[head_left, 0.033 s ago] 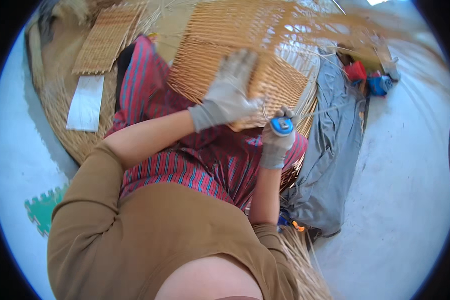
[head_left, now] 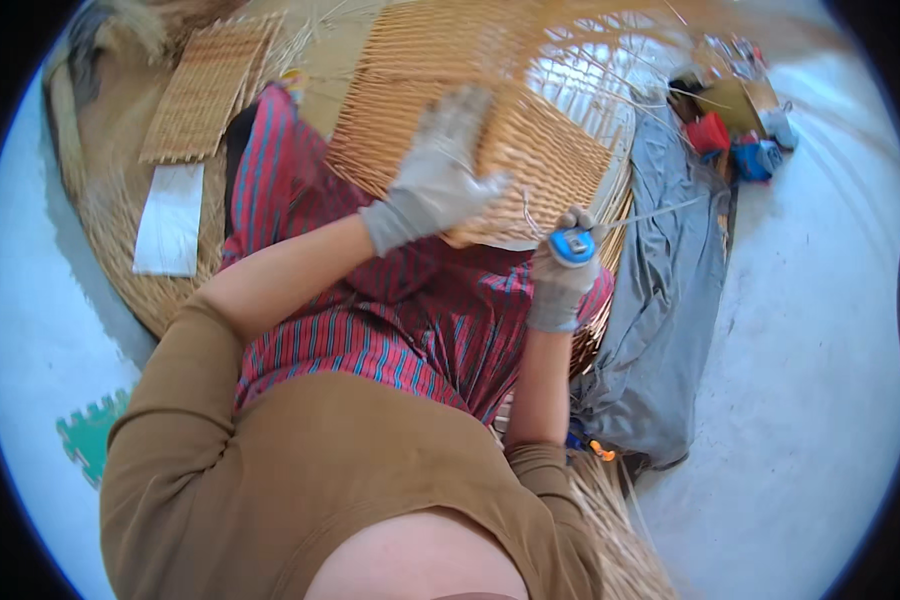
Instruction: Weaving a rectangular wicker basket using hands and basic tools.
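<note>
My left hand [head_left: 440,170] wears a whitish glove and lies over a large tan wicker weave [head_left: 560,150], fingers stretched out and thumb apart. The weave rests across my lap, with loose strands blurred along its far side. In a similar glove, my right hand [head_left: 564,275] is closed round a small tool with a rounded blue and grey end [head_left: 573,246]. A thin pale strip [head_left: 655,213] stretches right from near that hand; how it joins the tool is hidden. The right hand is by the weave's near right corner.
A flatter woven panel [head_left: 210,85] and a white sheet [head_left: 168,222] lie at the left. Grey cloth [head_left: 655,300] is spread at the right, with a red item [head_left: 707,134] and a blue item [head_left: 757,158] beyond. Loose strands [head_left: 615,520] lie lower right.
My left hand has shifted slightly left and nearer across the weave. My right hand, still round the blue tool, appears slightly further right. The whole view has shifted a little.
</note>
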A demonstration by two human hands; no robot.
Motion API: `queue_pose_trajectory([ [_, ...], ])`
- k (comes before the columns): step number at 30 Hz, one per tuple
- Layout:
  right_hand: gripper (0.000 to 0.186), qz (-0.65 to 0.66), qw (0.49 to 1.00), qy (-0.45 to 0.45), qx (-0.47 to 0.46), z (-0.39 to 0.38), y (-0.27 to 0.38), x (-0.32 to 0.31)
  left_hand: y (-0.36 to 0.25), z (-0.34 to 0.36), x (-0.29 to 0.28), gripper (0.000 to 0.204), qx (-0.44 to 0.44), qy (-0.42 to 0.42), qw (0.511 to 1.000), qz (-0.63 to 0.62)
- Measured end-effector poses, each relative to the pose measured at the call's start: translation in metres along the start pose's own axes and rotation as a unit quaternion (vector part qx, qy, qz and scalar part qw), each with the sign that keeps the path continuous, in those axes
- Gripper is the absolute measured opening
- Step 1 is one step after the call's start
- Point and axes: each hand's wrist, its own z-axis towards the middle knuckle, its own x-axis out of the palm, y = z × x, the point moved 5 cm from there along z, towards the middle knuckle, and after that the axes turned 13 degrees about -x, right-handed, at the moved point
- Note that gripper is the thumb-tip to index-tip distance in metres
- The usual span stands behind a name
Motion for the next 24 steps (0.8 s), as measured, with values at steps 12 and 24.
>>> queue_pose_trajectory([
  [12, 0.043, -0.447, 0.891, -0.021, 0.079, 0.245, -0.029, -0.18, 0.26, 0.103, -0.071, 0.063, -0.24, -0.007, 0.93, -0.277],
  [24, 0.038, -0.688, 0.707, 0.044, 0.154, 0.233, -0.052, -0.15, 0.381, 0.081, -0.076, 0.088, -0.36, -0.012, 0.928, -0.094],
])
